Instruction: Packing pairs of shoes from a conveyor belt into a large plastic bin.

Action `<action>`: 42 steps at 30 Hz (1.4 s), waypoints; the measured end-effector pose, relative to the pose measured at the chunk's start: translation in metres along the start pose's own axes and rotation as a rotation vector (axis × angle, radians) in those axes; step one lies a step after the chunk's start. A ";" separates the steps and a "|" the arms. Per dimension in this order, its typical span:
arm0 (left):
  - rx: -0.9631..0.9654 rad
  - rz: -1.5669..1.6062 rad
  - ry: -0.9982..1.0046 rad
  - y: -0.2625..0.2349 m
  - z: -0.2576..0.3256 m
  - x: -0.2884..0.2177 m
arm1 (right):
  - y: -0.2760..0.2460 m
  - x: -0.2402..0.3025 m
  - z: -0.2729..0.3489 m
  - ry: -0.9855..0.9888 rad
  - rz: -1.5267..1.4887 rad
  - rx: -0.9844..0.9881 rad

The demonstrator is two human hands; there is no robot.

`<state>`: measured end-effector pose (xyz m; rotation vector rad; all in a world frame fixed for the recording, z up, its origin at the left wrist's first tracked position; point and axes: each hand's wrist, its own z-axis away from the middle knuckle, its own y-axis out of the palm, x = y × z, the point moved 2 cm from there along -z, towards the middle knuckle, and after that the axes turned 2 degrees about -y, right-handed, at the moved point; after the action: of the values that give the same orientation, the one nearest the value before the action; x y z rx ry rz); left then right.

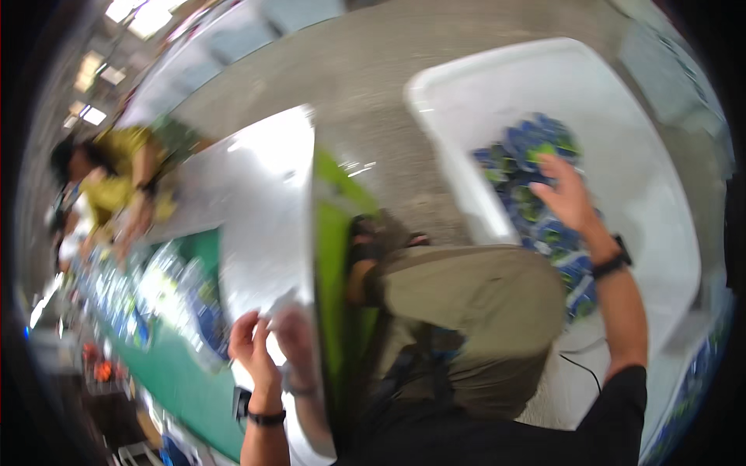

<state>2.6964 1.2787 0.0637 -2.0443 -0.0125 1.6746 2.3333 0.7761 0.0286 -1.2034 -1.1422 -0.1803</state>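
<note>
Your own lap sat closest to the lens, olive trousers (474, 311) bent at the knee and a black sleeve running up the right side. Only the head view was there to read, and it was smeared by motion, so fine detail was lost. Your right hand (571, 194) was stretched out over the big white tub (622, 93) on your right, fingers spread wide and laid on the heap of blue and green packets (536, 186) piled against the tub's near wall; whether any packet was actually pinched under the palm, I cannot tell. A dark watch (614, 260) ringed that wrist. Your left hand (252, 346) was down by the white tray (264, 225) that lay tilted across the green belt (186, 380), fingers curled narrowly at its near edge, and it looked to be touching the rim, though the blur hid a firm grip. Just beside it a second hand (299, 342) with a wrist band appeared at the same edge; whose it was could not be made out. More blue packets (155, 295) were strewn along the belt, and a person in yellow (124, 179) worked at its far end. Those packets looked light, soft and slick, likely to slide off each other, so a pinch at a sealed edge would serve better than a flat palm.
</note>
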 end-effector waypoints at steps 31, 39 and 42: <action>-0.471 -0.416 0.409 -0.104 0.004 0.021 | 0.142 0.211 0.081 -0.654 0.041 0.574; -0.053 -0.009 -0.153 -0.115 0.021 0.062 | 0.143 0.211 0.081 -0.676 0.030 0.569; 0.038 0.580 -0.424 -0.087 0.020 0.006 | 0.143 0.206 0.080 -0.671 0.014 0.573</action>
<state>2.7049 1.3642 0.0885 -1.7189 0.5075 2.4085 2.4763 0.9891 0.0888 -0.7598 -1.6171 0.5731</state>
